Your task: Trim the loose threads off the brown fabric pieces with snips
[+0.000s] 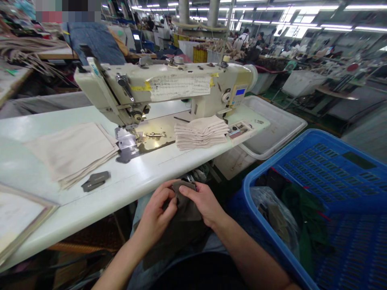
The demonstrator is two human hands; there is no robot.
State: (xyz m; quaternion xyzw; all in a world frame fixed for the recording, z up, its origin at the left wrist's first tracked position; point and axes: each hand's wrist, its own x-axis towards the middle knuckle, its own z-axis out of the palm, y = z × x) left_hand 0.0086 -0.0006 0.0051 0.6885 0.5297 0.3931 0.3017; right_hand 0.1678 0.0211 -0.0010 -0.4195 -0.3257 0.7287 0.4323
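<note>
A piece of dark grey-brown fabric (189,207) is held between my hands, just below the front edge of the sewing table (145,177). My left hand (161,205) pinches its left side, fingers curled. My right hand (207,201) grips the upper right corner, thumb lying on top. Something small and metallic, too unclear to name, shows beside the right fingers. Beyond the hands stands a sewing machine (121,88). Left of its needle lies a stack of beige fabric pieces (81,149); a folded beige pile (201,133) rests to the right.
Two dark flat pieces (96,181) lie near the table's front edge. A small tray of tools (240,131) is set in the table at right. A blue plastic basket (250,189) with dark cloth and clear plastic stands at my right, a white bin (290,121) behind it.
</note>
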